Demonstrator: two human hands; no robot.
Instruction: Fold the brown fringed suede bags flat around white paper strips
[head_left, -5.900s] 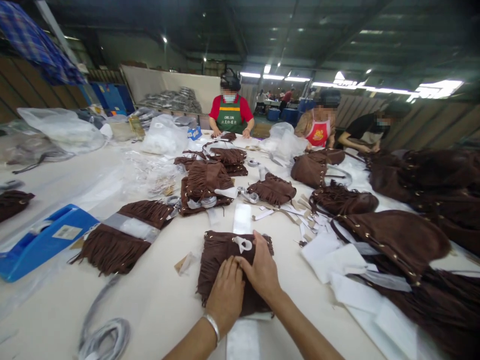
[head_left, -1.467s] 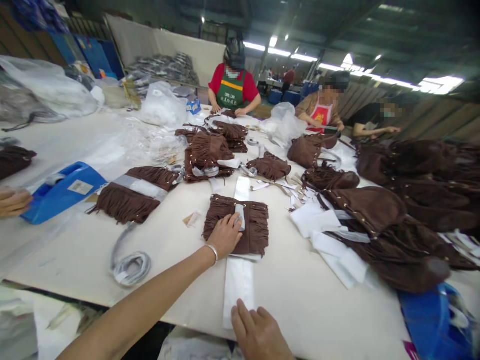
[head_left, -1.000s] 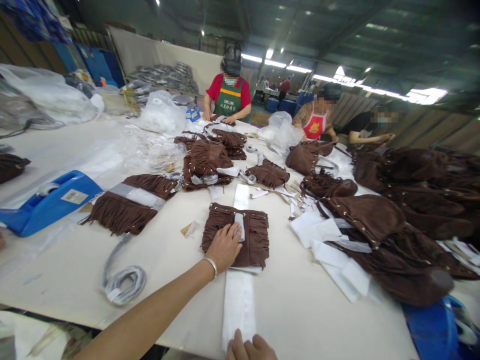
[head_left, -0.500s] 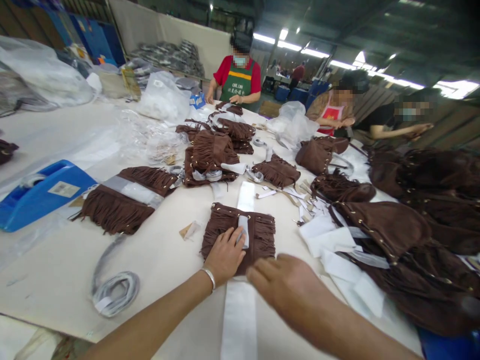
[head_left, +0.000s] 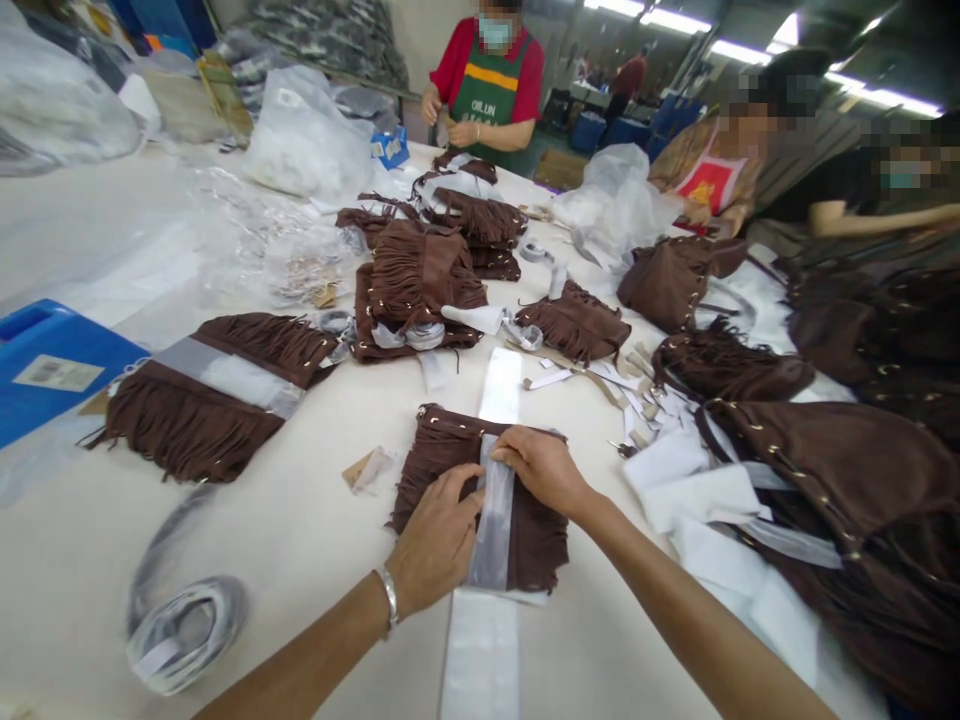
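In front of me a brown fringed bag [head_left: 536,535] lies flat across a long white strip [head_left: 481,655]. Down the middle of the bag runs a translucent plastic strip [head_left: 493,545]. My right hand [head_left: 546,468] pinches the upper end of this plastic strip near the bag's top edge, thumb and fingers closed. Resting on the bag's left side is my left hand [head_left: 439,540], a silver bracelet at its wrist. Its fingers are stretched out, with their tips at the plastic strip's left edge. The hands cover part of the fringe.
A wrapped fringed bag [head_left: 202,395] and a coiled grey strap [head_left: 187,635] lie left, beside a blue tape dispenser [head_left: 64,370]. Fringed bags [head_left: 420,275] are stacked ahead. White sheets [head_left: 697,495] and more bags [head_left: 847,460] lie right. Co-workers [head_left: 491,85] stand across the table.
My right hand has moved from the bag's lower edge up to its top. The plastic strip now extends down the bag's front. The view has tilted lower and closer.
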